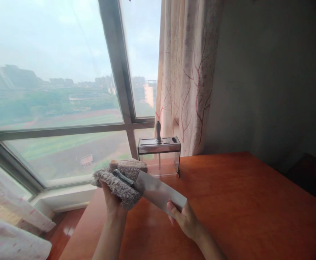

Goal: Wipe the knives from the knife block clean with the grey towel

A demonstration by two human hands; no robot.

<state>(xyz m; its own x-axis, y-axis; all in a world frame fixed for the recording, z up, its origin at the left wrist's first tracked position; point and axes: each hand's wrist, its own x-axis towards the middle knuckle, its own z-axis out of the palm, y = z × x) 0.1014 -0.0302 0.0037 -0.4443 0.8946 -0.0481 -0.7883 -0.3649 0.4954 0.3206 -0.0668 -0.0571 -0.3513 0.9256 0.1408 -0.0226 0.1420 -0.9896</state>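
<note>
My left hand point(109, 199) grips a grey-brown fluffy cloth point(122, 180), wrapped around the handle end of a wide cleaver. The cleaver's flat steel blade point(160, 193) sticks out to the right from the cloth. My right hand point(183, 217) pinches the blade's far end between thumb and fingers. Both hands hover over the near left part of an orange-brown wooden table point(242, 202). Behind them on the table stands a clear knife holder with a metal top point(159, 153), with one dark handle point(158, 130) rising from a slot.
A large window point(52, 90) fills the left and back. A patterned curtain point(187, 72) hangs behind the knife holder, next to a dark wall point(277, 79). More pale curtain fabric point(8, 231) lies at lower left, past the table's left edge.
</note>
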